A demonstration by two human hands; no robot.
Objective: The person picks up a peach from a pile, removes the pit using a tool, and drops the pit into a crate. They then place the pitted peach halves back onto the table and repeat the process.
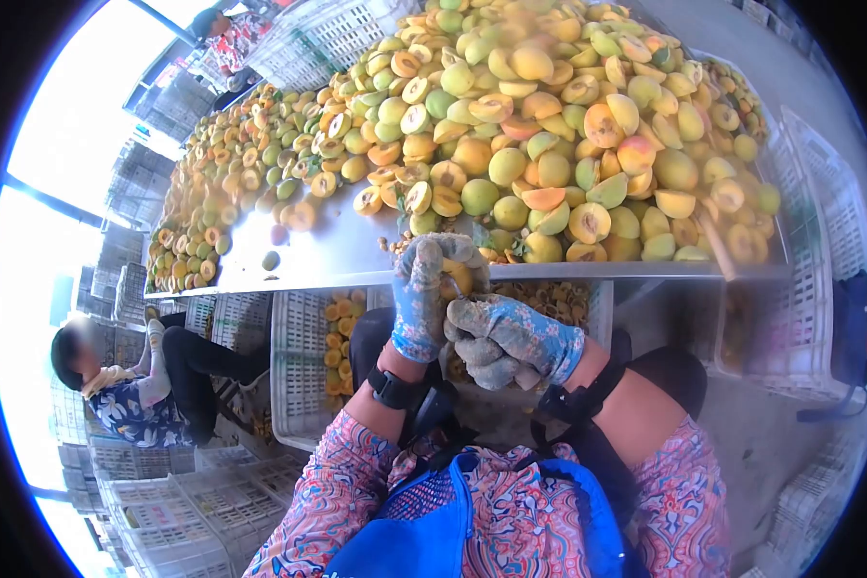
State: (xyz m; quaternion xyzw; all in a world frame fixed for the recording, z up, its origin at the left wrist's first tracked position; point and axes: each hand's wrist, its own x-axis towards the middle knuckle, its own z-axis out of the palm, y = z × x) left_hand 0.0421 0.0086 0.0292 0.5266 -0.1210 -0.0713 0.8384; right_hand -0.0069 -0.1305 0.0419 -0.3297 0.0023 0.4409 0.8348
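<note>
My left hand [422,294], in a blue flowered glove with a soiled grey palm, is curled around a yellow-orange apricot [457,277] at the table's front edge. Close beside it, my right hand [512,341] wears a matching glove and has its fingers folded in a fist near the fruit. Whatever that fist may grip is hidden by the fingers. Just beyond both hands, a big heap of apricots [549,144], whole and halved, green to orange, covers much of the metal table [356,277]. Some halves show brown pits.
Below the table edge, a white crate [297,371] holds apricot halves [342,337]; pits [549,301] lie in a container beside it. A wooden handle [716,239] leans on the heap's right side. More crates [804,260] stand right. Another person [140,385] sits at left.
</note>
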